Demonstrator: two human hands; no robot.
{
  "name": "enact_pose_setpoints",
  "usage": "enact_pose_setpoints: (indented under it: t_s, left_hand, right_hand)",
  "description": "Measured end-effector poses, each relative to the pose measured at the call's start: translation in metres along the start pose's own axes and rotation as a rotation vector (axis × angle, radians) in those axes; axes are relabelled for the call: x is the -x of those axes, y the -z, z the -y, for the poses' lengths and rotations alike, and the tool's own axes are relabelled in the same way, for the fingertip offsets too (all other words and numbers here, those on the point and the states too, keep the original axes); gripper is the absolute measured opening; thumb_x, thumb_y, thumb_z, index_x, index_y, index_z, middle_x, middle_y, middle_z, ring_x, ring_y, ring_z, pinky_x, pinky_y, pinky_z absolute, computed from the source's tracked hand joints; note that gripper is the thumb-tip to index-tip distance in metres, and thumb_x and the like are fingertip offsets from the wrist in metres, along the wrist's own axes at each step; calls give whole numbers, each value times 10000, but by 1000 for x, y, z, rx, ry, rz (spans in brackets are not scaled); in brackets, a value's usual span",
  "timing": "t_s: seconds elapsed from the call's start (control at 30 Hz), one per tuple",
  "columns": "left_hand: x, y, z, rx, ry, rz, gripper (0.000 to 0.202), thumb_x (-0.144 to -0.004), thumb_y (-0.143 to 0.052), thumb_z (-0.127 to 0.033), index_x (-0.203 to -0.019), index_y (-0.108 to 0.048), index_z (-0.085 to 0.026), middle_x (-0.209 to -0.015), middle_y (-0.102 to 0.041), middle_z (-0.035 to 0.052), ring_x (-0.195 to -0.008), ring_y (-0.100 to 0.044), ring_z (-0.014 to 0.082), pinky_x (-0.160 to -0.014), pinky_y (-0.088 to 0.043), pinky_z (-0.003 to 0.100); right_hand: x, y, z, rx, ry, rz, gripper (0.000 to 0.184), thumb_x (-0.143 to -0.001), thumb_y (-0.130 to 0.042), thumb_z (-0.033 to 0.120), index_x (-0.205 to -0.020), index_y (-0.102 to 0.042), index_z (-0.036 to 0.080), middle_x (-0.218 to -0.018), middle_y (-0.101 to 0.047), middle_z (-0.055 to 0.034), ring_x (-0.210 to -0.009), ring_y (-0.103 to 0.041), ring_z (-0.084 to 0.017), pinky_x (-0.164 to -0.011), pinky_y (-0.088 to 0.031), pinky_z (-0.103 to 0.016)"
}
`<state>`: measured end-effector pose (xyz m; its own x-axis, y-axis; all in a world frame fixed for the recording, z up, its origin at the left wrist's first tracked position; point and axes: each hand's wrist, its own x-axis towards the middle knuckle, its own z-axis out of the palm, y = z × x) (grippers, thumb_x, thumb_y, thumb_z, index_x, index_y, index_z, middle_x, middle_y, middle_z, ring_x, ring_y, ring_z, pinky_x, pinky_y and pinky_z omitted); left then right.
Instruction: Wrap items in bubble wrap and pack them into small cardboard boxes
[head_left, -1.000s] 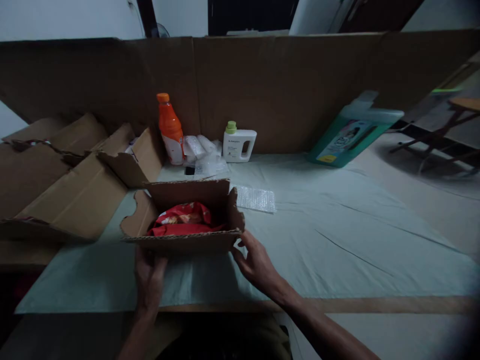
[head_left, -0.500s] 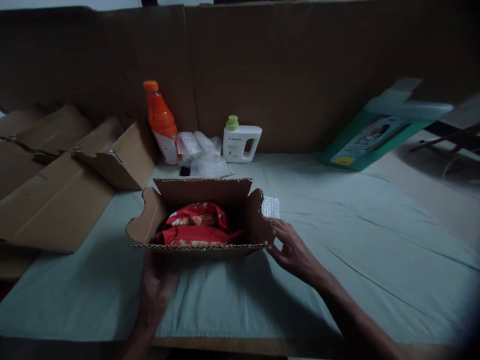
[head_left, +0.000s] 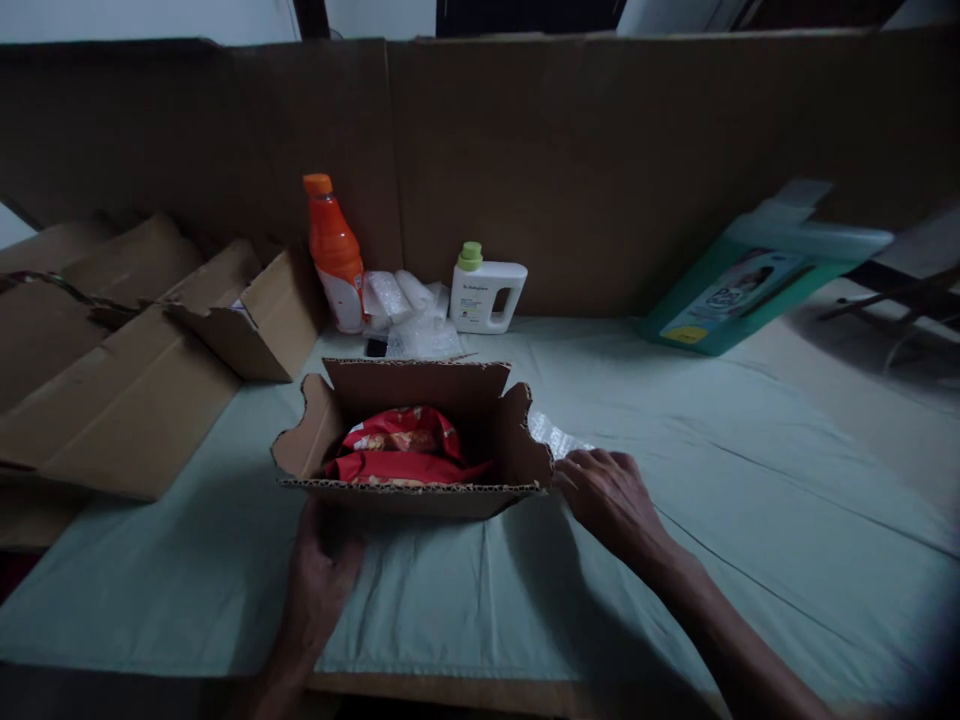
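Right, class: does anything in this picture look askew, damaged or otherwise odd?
The open cardboard box in the middle looks roughly cut: its rim is ragged and its side walls end in wavy curves. The green jug at the right and orange bottle slant, though lens distortion may cause that. I see no spill.

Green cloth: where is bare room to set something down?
Bare: cloth between white bottle and green jug, and between the forearms before the open box. Crowded: back left, cardboard boxes, orange bottle, bubble wrap; beside the right hand, a bubble sheet.
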<state>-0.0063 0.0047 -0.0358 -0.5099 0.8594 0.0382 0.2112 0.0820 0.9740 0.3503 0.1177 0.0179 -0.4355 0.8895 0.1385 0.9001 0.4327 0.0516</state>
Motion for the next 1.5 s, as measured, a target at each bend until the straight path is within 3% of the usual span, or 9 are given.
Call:
enact_pose_setpoints:
  t_s: [0.13,0.3,0.47,0.7,0.83,1.03,1.2,1.37,1.5]
  left_hand:
    - [-4,1,-9,61,-43,47,601,-788,-702,-321,-1349,-513,-217,-1344,-622,107,-1286,-576,287,-1132,-424,444]
    - [-18,-9,-15,75,-75,55,561,-813,-681,-330,-1336,-522,-207,-1265,-664,92,-1224,-622,264,-1088,-464,406]
    - [-51,-26,-14,60,-144,29,531,-770,-681,-274,-1275,-540,-190,-1249,-661,94,-1230,-612,255,-1107,-444,391]
    - [-87,-38,-20,85,-185,65,549,-765,-673,-213,-1290,-519,-169,-1268,-647,102,-1237,-601,257,-1130,-424,418]
    - [-65,-29,-8,113,-145,70,658,-776,-658,-199,-1398,-443,-200,-1387,-593,128,-1320,-558,256,-1170,-385,432]
    - [10,4,10,-4,-80,40,668,-845,-629,-330,-1459,-409,-187,-1428,-553,183,-1322,-545,302,-1129,-419,510]
    - [46,20,-10,-63,-35,191,521,-828,-652,-418,-1282,-589,-171,-1335,-627,169,-1248,-594,310,-1101,-437,505]
    - [55,14,-35,209,219,476,812,-835,-661,-499,-1496,-333,-159,-1210,-681,162,-995,-700,257,-893,-557,421]
    - [39,12,-33,16,148,431,508,-788,-672,-333,-1247,-564,-143,-1024,-714,93,-927,-676,236,-865,-536,371]
  right_hand:
    - [25,4,26,-380,103,-112,446,-925,-585,336,-1351,-554,209,-1294,-656,-151,-1118,-625,-303,-897,-477,-445]
    - [7,2,77,-817,92,-4,419,-945,-580,449,-1267,-543,183,-1179,-686,-141,-983,-668,-255,-800,-549,-378]
    - [-30,-7,91,-874,-114,-84,260,-912,-573,336,-1122,-577,183,-1066,-700,-114,-901,-679,-241,-790,-545,-370]
    - [-50,-12,79,-691,-110,-127,458,-868,-594,219,-1320,-557,156,-1247,-682,-145,-1071,-663,-285,-901,-521,-396]
    - [-33,-13,50,-351,-189,-73,386,-866,-626,232,-1240,-641,137,-1373,-612,-200,-1196,-571,-359,-961,-423,-465]
    - [18,3,37,13,-141,70,264,-968,-473,182,-835,-701,168,-913,-733,-109,-821,-611,-217,-759,-318,-340]
    - [62,23,105,-209,100,130,212,-921,-531,128,-759,-657,180,-728,-692,-29,-660,-570,-148,-721,-293,-313]
    - [79,21,189,-422,300,106,139,-916,-566,130,-818,-653,176,-783,-696,-43,-707,-592,-166,-750,-326,-325]
    - [64,24,203,-647,402,99,143,-949,-619,308,-1001,-686,193,-900,-734,-53,-799,-650,-193,-809,-395,-347]
